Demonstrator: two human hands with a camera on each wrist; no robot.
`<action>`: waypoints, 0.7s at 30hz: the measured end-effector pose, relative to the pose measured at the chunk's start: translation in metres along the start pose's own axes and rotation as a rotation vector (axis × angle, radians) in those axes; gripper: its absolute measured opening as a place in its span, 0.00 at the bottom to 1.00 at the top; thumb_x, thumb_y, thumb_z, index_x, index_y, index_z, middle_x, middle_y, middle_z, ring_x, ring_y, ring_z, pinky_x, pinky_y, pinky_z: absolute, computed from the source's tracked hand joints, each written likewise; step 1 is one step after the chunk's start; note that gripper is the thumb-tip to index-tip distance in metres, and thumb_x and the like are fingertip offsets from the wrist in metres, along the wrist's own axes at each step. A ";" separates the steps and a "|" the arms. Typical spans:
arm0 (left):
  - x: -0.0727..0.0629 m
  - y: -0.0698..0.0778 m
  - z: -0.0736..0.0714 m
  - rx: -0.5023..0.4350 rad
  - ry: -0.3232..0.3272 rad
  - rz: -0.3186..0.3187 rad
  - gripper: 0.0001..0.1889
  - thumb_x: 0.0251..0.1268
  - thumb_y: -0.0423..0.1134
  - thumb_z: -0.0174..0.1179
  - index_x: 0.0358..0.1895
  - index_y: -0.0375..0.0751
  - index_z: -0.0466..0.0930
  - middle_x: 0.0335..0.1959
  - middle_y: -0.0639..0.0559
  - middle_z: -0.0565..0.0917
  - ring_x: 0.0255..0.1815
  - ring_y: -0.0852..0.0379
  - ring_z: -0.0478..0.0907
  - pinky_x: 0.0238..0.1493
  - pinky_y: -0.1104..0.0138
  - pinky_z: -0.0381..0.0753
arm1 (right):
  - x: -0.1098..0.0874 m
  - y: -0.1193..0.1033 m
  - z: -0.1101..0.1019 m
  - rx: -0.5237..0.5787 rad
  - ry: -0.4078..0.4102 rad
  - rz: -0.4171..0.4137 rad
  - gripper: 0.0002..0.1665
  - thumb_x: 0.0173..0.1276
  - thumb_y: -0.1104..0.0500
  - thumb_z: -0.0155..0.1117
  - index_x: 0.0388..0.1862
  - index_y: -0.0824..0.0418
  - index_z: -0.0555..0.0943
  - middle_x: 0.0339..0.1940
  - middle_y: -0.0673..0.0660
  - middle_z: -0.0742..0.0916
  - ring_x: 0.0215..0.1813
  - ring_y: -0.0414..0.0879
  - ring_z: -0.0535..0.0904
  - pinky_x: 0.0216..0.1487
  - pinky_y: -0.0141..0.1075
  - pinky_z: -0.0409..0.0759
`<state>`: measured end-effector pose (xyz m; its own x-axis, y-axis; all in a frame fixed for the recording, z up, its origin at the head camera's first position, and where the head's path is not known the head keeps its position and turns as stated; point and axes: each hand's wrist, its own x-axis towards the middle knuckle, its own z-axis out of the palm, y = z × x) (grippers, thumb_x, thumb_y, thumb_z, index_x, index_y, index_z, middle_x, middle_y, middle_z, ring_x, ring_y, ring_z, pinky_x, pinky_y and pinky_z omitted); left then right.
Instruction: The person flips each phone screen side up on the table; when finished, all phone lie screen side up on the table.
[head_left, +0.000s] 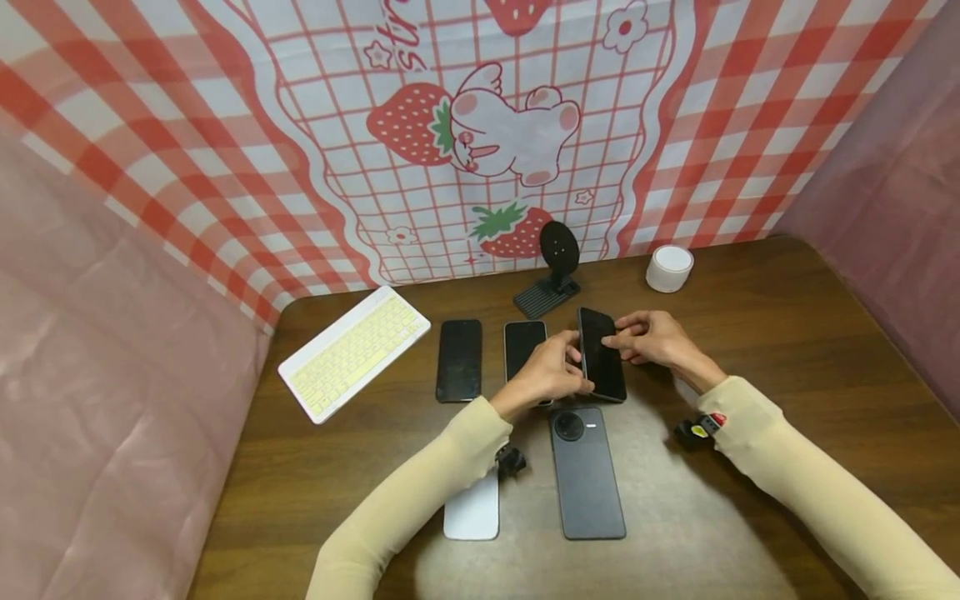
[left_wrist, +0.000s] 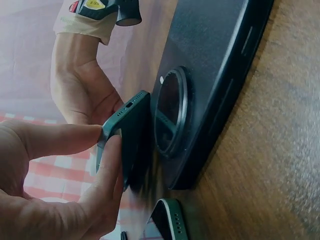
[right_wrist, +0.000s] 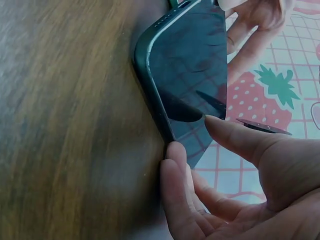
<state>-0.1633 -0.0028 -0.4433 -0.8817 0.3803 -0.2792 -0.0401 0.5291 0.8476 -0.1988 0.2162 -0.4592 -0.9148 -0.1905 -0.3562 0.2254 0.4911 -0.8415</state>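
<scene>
Head view gives the whole layout: my left hand (head_left: 551,367) pinches the near left corner of a dark phone (head_left: 602,354), while my right hand (head_left: 654,340) grasps its right long edge, thumb on the screen. The dark phone is between my hands, tilted, at the right end of the back row on the wooden table (head_left: 780,333), just in front of a black stand (head_left: 560,250). Its left edge rides higher than its right, and I'd say I hold it from both sides so it can't slip or swing while it leans. Left of it, partly behind my left hand, lies a pale-rimmed phone (head_left: 523,340), then a black phone (head_left: 459,360); nearer me are a grey phone (head_left: 590,483), camera side up, and a white slab (head_left: 472,512), half hidden by my sleeve (head_left: 450,450). A white keyboard (head_left: 356,354) and a white cylinder (head_left: 670,271) stand off to either side, probably to leave the middle for my hands.

Left wrist view adds the slot (left_wrist: 129,105) and small holes along the dark phone's near end, just beside the grey phone's round camera bump (left_wrist: 172,100). Right wrist view alone shows my thumb mirrored in the glass and the right edge low by the wood; whether it touches, I cannot tell
</scene>
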 end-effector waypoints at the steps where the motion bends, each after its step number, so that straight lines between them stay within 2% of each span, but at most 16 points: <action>1: 0.000 0.000 0.000 0.002 -0.001 -0.004 0.47 0.52 0.27 0.76 0.78 0.35 0.64 0.55 0.41 0.82 0.44 0.55 0.89 0.36 0.73 0.83 | 0.000 0.000 0.000 -0.005 0.007 -0.001 0.39 0.71 0.52 0.72 0.70 0.76 0.70 0.51 0.66 0.87 0.35 0.39 0.87 0.40 0.34 0.88; 9: 0.005 -0.002 0.005 0.053 -0.006 -0.028 0.47 0.53 0.27 0.76 0.78 0.34 0.64 0.58 0.39 0.84 0.46 0.54 0.90 0.42 0.72 0.84 | 0.001 0.003 -0.002 -0.063 0.065 -0.004 0.37 0.69 0.53 0.74 0.67 0.74 0.72 0.47 0.63 0.87 0.33 0.39 0.85 0.38 0.34 0.88; 15: 0.009 -0.004 0.008 0.156 0.011 -0.016 0.46 0.50 0.29 0.78 0.77 0.33 0.66 0.56 0.39 0.85 0.44 0.54 0.86 0.49 0.70 0.83 | 0.000 0.002 -0.002 -0.080 0.074 -0.025 0.35 0.68 0.56 0.75 0.66 0.73 0.73 0.44 0.62 0.88 0.32 0.38 0.85 0.36 0.34 0.88; 21: 0.012 -0.004 0.010 0.264 0.024 0.006 0.45 0.49 0.35 0.80 0.73 0.32 0.71 0.53 0.41 0.87 0.52 0.50 0.83 0.54 0.67 0.81 | 0.001 0.002 -0.002 -0.097 0.084 -0.021 0.34 0.67 0.57 0.76 0.65 0.72 0.74 0.43 0.61 0.88 0.31 0.37 0.85 0.35 0.34 0.88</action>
<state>-0.1687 0.0072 -0.4550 -0.8926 0.3676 -0.2609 0.0866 0.7078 0.7011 -0.2000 0.2190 -0.4601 -0.9446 -0.1319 -0.3004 0.1764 0.5681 -0.8039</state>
